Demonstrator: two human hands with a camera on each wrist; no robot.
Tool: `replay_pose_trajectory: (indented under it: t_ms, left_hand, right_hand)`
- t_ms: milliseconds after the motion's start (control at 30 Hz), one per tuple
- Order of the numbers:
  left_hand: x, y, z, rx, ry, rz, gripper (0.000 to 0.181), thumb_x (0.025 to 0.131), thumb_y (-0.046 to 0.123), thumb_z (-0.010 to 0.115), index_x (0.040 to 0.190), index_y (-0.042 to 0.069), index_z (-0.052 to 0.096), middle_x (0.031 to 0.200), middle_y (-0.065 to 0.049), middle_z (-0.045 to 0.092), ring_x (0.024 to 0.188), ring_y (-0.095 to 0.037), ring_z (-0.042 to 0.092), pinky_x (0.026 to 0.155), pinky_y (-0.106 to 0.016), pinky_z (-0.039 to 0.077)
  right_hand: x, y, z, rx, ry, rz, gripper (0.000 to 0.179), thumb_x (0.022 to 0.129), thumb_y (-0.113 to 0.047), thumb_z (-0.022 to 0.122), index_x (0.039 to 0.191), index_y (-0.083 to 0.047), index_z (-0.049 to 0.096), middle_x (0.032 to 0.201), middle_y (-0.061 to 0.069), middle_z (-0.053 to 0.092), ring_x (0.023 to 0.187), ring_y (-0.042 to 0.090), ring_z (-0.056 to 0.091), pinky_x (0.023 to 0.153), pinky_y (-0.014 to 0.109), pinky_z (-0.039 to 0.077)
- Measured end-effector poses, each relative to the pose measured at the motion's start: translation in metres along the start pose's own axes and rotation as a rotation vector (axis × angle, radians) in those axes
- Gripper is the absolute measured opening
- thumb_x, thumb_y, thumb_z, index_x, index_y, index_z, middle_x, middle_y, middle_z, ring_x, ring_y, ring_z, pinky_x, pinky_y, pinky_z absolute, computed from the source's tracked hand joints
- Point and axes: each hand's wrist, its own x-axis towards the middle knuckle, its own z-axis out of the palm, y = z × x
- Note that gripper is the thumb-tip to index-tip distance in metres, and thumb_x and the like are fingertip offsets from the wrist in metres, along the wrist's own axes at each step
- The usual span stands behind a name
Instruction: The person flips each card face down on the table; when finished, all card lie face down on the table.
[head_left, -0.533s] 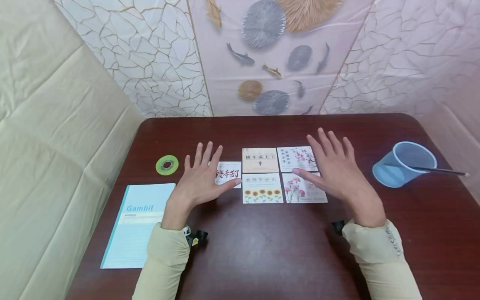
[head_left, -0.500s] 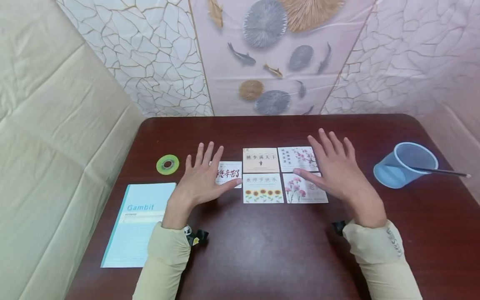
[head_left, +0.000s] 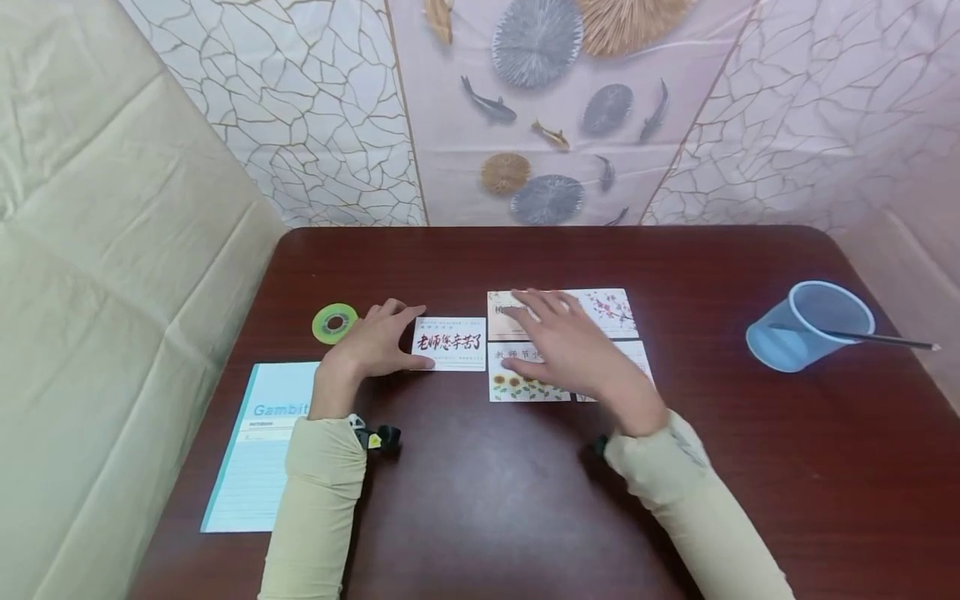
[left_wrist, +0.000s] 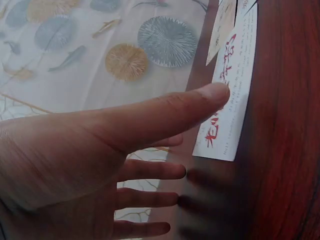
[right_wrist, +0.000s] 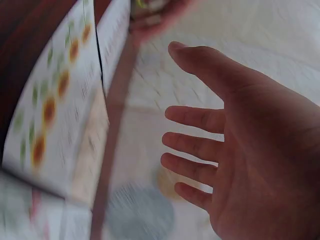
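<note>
A white card with red lettering [head_left: 457,342] lies flat on the dark table. My left hand [head_left: 363,346] is at its left edge, thumb by the lower left corner and fingers loosely spread. In the left wrist view the thumb [left_wrist: 200,100] overlaps this card. My right hand [head_left: 573,354] is over the group of cards to the right, fingers apart and slightly bent. It partly covers the sunflower card [head_left: 528,390], a beige card [head_left: 500,332] and a carnation card [head_left: 637,358]. The plum-blossom card [head_left: 611,307] shows behind it. Neither hand holds anything.
A green roll of tape [head_left: 322,325] lies left of the left hand. The light blue Gambit notebook [head_left: 243,475] is partly under the left forearm in view. At the right stands a tilted blue cup [head_left: 776,346] with a pencil [head_left: 896,341] in it.
My left hand has shifted left and turned toward the red-lettered card's left edge, uncovering that card. My right hand has swung left, from the blossom and carnation cards to above the beige and sunflower cards.
</note>
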Motion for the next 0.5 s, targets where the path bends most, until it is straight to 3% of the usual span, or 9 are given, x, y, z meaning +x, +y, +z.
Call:
replay_pose_trajectory:
  t_ms: [100, 233, 500]
  left_hand:
    - [0.003, -0.002, 0.003, -0.012, -0.001, 0.019, 0.092, 0.074, 0.047, 0.083, 0.15, 0.015, 0.042, 0.134, -0.013, 0.043, 0.117, -0.03, 0.038, 0.094, -0.048, 0.041]
    - [0.006, -0.003, 0.005, 0.01, 0.009, 0.042, 0.089, 0.073, 0.045, 0.085, 0.147, 0.015, 0.046, 0.132, -0.013, 0.043, 0.116, -0.029, 0.038, 0.093, -0.047, 0.041]
    - [0.007, -0.011, 0.005, 0.007, 0.043, 0.028, 0.083, 0.069, 0.041, 0.088, 0.139, 0.014, 0.053, 0.131, -0.012, 0.043, 0.116, -0.03, 0.036, 0.095, -0.049, 0.037]
  right_hand:
    - [0.024, -0.008, 0.013, 0.007, -0.071, -0.019, 0.075, 0.09, -0.057, 0.061, 0.145, -0.008, 0.044, 0.153, 0.016, 0.034, 0.14, 0.035, 0.03, 0.113, 0.05, 0.017]
    - [0.043, -0.009, 0.025, 0.013, -0.16, 0.038, 0.084, 0.086, -0.061, 0.064, 0.147, -0.007, 0.043, 0.154, 0.016, 0.031, 0.141, 0.034, 0.027, 0.114, 0.049, 0.014]
    - [0.062, -0.005, 0.036, 0.023, -0.203, 0.071, 0.088, 0.081, -0.063, 0.068, 0.143, -0.005, 0.046, 0.155, 0.017, 0.03, 0.141, 0.035, 0.026, 0.114, 0.049, 0.014]
